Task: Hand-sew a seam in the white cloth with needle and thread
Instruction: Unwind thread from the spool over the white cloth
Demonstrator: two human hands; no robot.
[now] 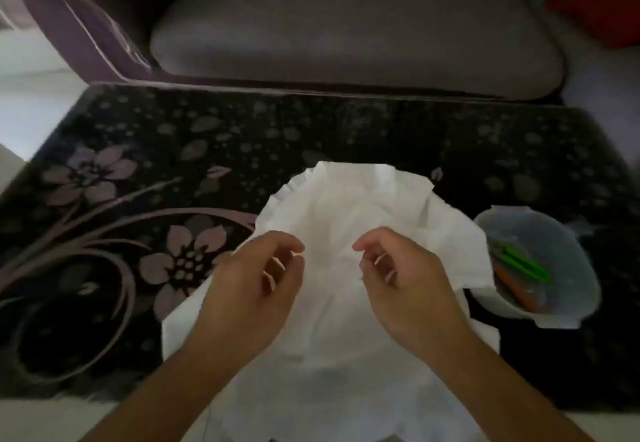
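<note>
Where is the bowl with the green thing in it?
In the head view, the clear bowl sits on the dark flowered rug at the right, just beside the white cloth and near the right hand.

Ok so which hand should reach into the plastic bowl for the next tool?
Probably the right hand: the plastic bowl sits just beside it, while the left hand would cross the white cloth.

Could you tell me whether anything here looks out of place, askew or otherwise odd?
Nothing looks damaged or spilled. The white cloth lies crumpled on the rug, with one corner draped over the rim of the plastic bowl on the right. No needle or thread can be made out.
</note>
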